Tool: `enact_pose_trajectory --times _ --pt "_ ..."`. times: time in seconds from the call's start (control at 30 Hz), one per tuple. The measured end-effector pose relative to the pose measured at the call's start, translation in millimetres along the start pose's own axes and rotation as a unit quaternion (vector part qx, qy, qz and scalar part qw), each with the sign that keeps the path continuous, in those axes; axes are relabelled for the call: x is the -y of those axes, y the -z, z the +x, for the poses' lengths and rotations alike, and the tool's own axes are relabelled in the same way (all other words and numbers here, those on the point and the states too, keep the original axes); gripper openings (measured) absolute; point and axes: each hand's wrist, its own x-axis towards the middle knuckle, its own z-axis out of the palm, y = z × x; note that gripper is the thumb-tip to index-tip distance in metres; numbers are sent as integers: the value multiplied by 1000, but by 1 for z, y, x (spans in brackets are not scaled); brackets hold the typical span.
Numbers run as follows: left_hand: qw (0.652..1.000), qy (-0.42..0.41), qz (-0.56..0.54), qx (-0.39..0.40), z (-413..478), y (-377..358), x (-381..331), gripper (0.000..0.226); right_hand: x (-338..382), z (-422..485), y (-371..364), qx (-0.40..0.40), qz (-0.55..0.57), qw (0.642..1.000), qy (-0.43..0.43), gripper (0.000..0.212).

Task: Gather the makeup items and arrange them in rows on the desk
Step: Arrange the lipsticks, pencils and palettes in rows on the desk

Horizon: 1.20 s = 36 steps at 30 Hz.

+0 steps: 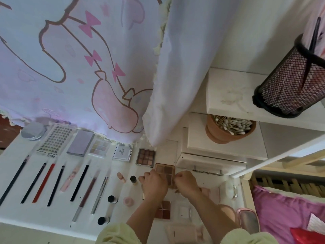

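Two hands meet at the brown rectangular eyeshadow palette (166,170), which lies on the white desk (17,213) just right of the clear-lidded square palette of pink-brown shades (145,156) that ends the back row. Left hand (153,186): fingers curled, pinching the brown palette's left edge. Right hand (186,184): fingers curled, pinching its right edge. The palette sits between both hands, far end projecting beyond the knuckles, near end hidden beneath them. Assessment: a light, rigid, smooth case, likely slippery; pressed powder pans fragile if dropped. Best held by the long side edges and kept flat
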Motion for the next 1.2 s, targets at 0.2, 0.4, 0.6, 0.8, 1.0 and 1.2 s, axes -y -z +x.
enact_pose_trajectory --times 0.2,0.4,0.6,0.8,1.0,1.2 --pt "998 50 11 21 8 2 -14 37 2 4 9 12 106 992 -62 25" --pt "998 45 35 3 14 -2 -17 39 11 -6 20 43 136 987 -77 25" --pt "998 -3 49 -33 8 4 -13 31 10 -9 22 55 153 984 -70 22" --pt "993 -25 -96 -65 -3 12 -9 34 10 -16 24 43 151 987 -23 20" --pt "959 -69 -272 -43 -29 33 -2 40 -3 -34 38 17 167 983 75 20" --pt "888 -69 -449 70 -61 49 5 37 -12 -55 60 58 267 956 106 22"
